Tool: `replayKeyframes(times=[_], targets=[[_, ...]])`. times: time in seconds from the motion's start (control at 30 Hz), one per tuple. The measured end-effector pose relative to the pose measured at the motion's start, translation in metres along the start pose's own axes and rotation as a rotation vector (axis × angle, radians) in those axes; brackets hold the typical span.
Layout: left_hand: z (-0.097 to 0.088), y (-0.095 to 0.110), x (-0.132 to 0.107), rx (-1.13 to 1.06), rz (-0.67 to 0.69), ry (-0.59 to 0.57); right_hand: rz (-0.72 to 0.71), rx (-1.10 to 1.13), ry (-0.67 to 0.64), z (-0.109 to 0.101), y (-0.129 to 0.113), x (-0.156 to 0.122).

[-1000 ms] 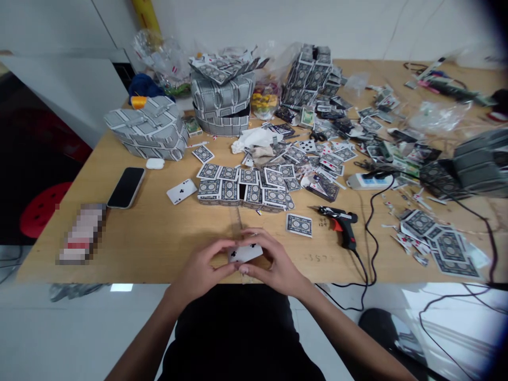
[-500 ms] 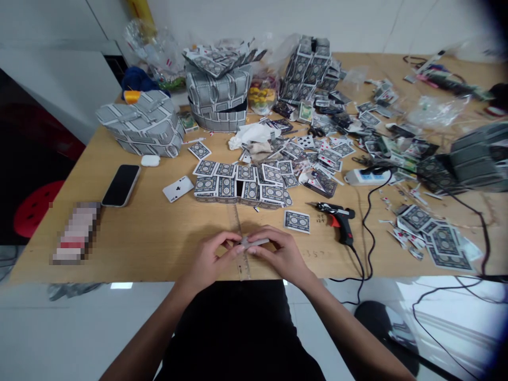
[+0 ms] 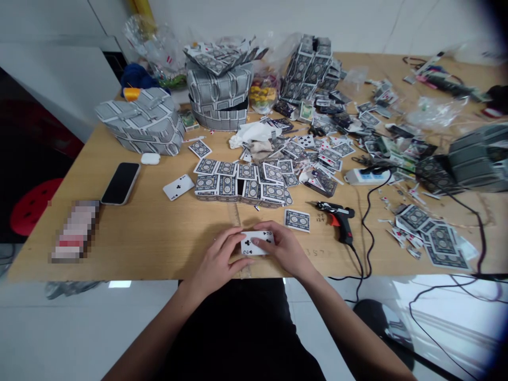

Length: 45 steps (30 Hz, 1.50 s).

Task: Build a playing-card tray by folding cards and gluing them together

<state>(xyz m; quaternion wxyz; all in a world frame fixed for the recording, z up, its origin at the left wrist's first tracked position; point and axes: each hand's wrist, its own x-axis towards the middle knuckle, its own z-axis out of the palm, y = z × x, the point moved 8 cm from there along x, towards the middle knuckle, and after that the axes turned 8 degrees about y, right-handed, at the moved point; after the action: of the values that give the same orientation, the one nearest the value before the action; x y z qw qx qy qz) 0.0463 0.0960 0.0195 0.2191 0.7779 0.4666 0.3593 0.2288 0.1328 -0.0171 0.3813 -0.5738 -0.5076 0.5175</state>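
Note:
A playing card (image 3: 256, 243), a two of clubs, lies face up near the front edge of the wooden table (image 3: 159, 233). My left hand (image 3: 219, 259) pinches its left side and my right hand (image 3: 283, 248) presses fingers on its right side. A clear ruler (image 3: 237, 216) lies under the card, running away from me. Just beyond sits a low block of glued blue-backed cards (image 3: 242, 188). A single face-down card (image 3: 297, 220) lies right of my hands.
A black and orange glue gun (image 3: 337, 218) with its cable lies to the right. A phone (image 3: 120, 183), an earbud case (image 3: 150, 158) and a face-up card (image 3: 178, 187) are on the left. Card-covered boxes (image 3: 141, 120) and heaps of loose cards (image 3: 337, 137) fill the back.
The card was held edge-on above the ruler half a second ago. Now it lies flat and face up on the table under both hands.

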Motion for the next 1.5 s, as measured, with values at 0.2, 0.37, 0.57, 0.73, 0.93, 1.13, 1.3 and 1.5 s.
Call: replayKeyframes(times=[0.2,0.37,0.57,0.73,0.93,1.13,1.3,1.5], targets=[[0.014,0.004,-0.011,0.232,0.014,-0.215,-0.090,-0.184,0.174,-0.022,-0.005,0.003],[0.017,0.008,-0.019,0.297,0.061,-0.264,-0.082,-0.201,0.149,-0.018,-0.003,0.004],[0.009,0.009,-0.022,0.241,0.055,-0.248,-0.084,-0.211,0.156,-0.020,0.001,0.006],[0.001,0.008,-0.025,0.156,0.014,-0.230,-0.121,-0.090,0.125,-0.015,-0.007,0.002],[-0.013,0.010,-0.028,0.094,0.007,-0.215,-0.451,-0.180,-0.030,-0.004,-0.041,-0.010],[-0.014,0.009,-0.033,0.067,-0.015,-0.209,-0.492,-0.301,-0.124,0.008,-0.030,-0.014],[0.004,0.007,-0.033,0.157,0.017,-0.205,-0.580,-0.340,-0.184,0.018,-0.030,-0.019],[0.010,0.006,-0.032,0.217,0.030,-0.221,-0.478,-0.426,-0.095,0.008,-0.028,-0.016]])
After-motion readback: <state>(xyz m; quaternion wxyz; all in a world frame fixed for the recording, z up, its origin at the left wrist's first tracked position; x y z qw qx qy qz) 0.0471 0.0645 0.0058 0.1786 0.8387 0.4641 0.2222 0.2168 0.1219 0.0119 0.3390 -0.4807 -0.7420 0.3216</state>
